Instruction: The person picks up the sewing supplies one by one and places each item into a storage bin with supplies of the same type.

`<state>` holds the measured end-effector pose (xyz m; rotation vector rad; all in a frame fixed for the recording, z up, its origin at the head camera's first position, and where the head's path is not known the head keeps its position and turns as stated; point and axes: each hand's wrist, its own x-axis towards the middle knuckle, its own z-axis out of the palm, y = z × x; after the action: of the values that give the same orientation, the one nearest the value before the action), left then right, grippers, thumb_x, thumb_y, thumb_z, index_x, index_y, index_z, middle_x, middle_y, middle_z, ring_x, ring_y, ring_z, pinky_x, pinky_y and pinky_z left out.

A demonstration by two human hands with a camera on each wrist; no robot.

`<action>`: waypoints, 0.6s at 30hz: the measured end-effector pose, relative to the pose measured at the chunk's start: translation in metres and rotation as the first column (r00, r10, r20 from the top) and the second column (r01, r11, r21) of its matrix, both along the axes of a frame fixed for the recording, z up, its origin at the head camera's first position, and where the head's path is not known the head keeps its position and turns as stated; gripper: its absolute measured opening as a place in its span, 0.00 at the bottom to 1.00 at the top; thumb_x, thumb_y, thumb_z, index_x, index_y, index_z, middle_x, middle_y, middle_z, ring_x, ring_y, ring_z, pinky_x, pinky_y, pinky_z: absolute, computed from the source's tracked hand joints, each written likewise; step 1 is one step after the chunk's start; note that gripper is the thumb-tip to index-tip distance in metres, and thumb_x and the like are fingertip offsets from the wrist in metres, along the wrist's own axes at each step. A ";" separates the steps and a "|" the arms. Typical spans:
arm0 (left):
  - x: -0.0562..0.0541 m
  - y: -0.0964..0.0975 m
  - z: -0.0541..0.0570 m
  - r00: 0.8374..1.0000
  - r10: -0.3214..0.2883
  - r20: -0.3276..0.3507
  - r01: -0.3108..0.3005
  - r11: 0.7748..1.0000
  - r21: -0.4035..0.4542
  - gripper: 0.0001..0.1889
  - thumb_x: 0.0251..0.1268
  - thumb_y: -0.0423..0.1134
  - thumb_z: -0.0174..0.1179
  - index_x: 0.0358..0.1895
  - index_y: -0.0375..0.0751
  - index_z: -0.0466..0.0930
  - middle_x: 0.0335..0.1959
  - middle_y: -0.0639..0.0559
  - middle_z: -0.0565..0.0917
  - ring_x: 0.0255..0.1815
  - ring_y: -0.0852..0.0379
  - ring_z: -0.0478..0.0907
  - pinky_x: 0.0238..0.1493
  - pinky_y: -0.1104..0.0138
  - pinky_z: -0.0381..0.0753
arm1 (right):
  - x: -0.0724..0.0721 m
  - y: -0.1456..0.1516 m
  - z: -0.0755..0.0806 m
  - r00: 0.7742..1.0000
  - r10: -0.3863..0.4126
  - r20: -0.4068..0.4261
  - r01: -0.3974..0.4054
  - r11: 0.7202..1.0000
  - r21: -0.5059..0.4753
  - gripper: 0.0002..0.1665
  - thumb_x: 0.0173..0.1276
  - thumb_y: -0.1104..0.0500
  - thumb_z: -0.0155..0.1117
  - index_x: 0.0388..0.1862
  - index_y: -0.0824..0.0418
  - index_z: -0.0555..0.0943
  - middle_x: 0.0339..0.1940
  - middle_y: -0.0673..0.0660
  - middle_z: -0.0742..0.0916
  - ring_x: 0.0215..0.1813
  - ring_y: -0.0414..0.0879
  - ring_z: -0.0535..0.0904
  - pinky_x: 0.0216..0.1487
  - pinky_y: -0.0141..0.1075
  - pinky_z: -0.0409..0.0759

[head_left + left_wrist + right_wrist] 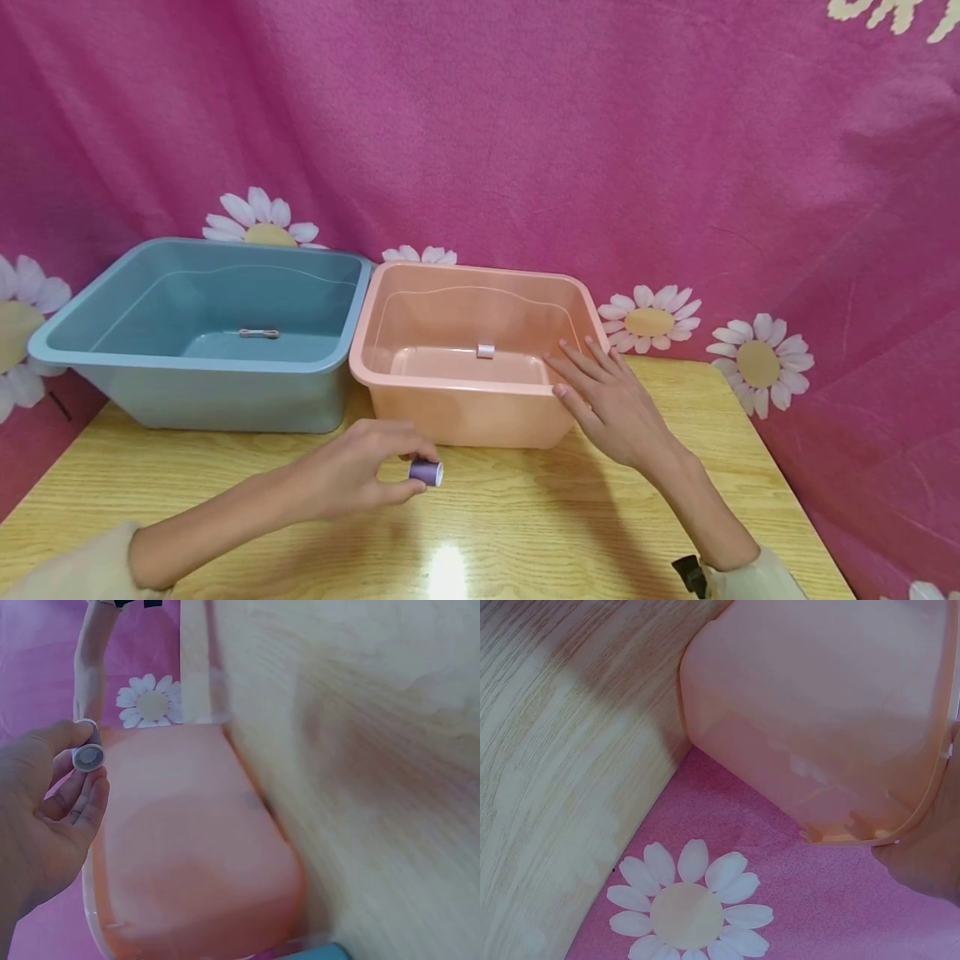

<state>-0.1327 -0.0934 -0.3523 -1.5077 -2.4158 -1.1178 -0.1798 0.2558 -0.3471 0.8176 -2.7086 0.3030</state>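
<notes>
My left hand pinches a purple thread spool between thumb and fingertips, in front of the peach basin. In the left wrist view the round white end of the spool faces the camera. With fingers spread and fairly straight, my right hand lies over the basin's right front corner. The right wrist view shows only part of that hand, right at the rim. On the basin's floor lies a pale, whitish-pink spool.
A blue-grey basin stands left of the peach one, their rims side by side. Inside it lies a small pinkish item with looped ends. Both basins stand on a wood-grain table, against a magenta cloth printed with daisies.
</notes>
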 end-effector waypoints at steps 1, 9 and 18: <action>-0.001 0.001 0.001 1.000 -0.004 -0.012 0.004 1.000 0.008 0.12 0.58 0.28 0.72 0.44 0.42 0.84 0.40 0.59 0.82 0.39 0.66 0.78 0.44 0.73 0.80 | 0.000 0.000 0.000 1.000 0.000 -0.001 0.000 1.000 0.000 0.28 0.81 0.46 0.46 0.74 0.52 0.70 0.76 0.54 0.69 0.78 0.60 0.53 0.75 0.58 0.47; -0.012 0.005 0.010 0.997 0.005 -0.073 -0.002 0.999 0.035 0.14 0.57 0.27 0.71 0.46 0.40 0.84 0.41 0.56 0.84 0.40 0.64 0.79 0.45 0.71 0.81 | 0.000 0.000 0.002 1.000 0.000 -0.001 0.000 1.000 0.001 0.28 0.81 0.46 0.46 0.75 0.51 0.70 0.76 0.54 0.68 0.79 0.59 0.51 0.75 0.57 0.47; -0.021 0.013 0.020 0.994 0.021 -0.106 -0.015 0.998 0.057 0.13 0.58 0.28 0.71 0.47 0.39 0.84 0.40 0.56 0.84 0.41 0.63 0.78 0.46 0.68 0.82 | 0.000 0.000 0.002 1.000 -0.004 0.002 0.004 1.000 -0.001 0.28 0.81 0.46 0.46 0.75 0.51 0.70 0.76 0.54 0.68 0.79 0.58 0.51 0.75 0.57 0.46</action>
<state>-0.1542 -0.0804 -0.3326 -1.4861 -2.3041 -1.0642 -0.1795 0.2556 -0.3453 0.8118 -2.7119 0.3043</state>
